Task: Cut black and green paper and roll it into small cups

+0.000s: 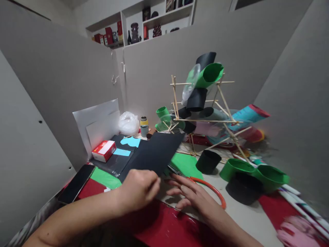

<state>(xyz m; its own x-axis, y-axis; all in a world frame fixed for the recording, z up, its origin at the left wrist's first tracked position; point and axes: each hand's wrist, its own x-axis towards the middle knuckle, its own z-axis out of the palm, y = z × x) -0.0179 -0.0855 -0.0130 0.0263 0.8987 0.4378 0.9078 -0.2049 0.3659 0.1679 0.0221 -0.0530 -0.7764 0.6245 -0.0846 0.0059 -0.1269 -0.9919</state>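
Observation:
My left hand (140,188) is closed on the near edge of a black sheet (156,151), which tilts up above the table. To its right my right hand (191,193) has its fingers spread and holds nothing. Beside those fingers lie what look like scissors with an orange handle (214,190), the metal part half hidden under the sheet. A green sheet (189,166) lies beyond them. On the right stand a black tube (208,161), two joined green tubes (271,178) and another black one (244,188) in front.
A wooden-stick frame (208,120) carrying green and black tubes rises at the back right. To the left are a red and white box (104,151), a phone (77,183) and blue cut pieces (130,141). A white plastic bag (129,123) and a grey cup (144,130) stand behind.

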